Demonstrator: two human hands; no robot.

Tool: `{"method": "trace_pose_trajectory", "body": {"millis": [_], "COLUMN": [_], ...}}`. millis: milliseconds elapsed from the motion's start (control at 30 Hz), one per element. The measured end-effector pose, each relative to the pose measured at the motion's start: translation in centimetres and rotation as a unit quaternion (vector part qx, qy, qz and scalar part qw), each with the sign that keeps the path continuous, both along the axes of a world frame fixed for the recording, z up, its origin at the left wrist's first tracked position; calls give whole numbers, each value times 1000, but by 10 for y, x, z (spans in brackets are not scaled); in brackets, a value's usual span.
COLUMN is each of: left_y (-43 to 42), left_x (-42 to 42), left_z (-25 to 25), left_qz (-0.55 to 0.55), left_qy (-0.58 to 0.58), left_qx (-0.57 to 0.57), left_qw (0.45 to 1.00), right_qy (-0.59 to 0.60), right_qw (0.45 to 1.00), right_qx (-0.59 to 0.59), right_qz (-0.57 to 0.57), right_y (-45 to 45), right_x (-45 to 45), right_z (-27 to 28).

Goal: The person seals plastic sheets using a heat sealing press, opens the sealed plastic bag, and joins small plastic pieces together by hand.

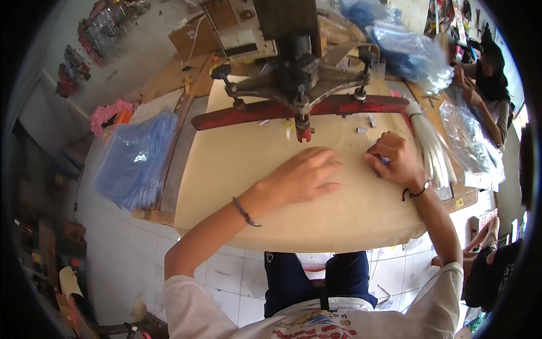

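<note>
My left hand (309, 174) lies palm down over the tan sheet (237, 164) that covers the table, its fingers apart and nothing held. To its right, my right hand (393, 158) is curled around a small blue thing (385, 160), partly hidden by the fingers. Just beyond both hands, a machine head with a red tip (304, 134) hangs above the sheet, in front of a long curved red bar (248, 114). Small metal pieces (362, 130) rest on the sheet between the bar and my right hand.
A stack of blue plastic bags (135, 161) is at the left edge. On the right are a bundle of whitish strips (432, 147) and clear plastic bags (471, 141). More plastic (406, 48) lies at the back right. Other people sit at the far right.
</note>
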State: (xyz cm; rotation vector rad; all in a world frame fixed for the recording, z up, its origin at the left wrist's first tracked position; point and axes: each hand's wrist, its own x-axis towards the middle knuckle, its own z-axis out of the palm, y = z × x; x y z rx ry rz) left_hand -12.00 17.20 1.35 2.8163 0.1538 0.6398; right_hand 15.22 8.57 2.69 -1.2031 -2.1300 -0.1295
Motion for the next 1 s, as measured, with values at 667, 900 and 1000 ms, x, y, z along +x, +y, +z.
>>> {"method": "trace_pose_trajectory", "body": {"millis": [667,900,1000], "left_y": [-50,-75,-111], "left_x": [-145,-138,-111], "left_z": [-17,-12,-21], "left_qz": [315,346,298], "left_qy": [-35,-122,-207], "left_qx": [-40,-4,-14], "left_qw": [947,930,932], "right_qy": [-82,-212,-118], "right_qw": [966,957,963], "right_qx": [-178,-63,-77], "right_qz": [-166,-189,-231], "right_y": [-63,-70,-63], "right_x": [-10,-18,-10], "right_z": [0,-16,-11]}}
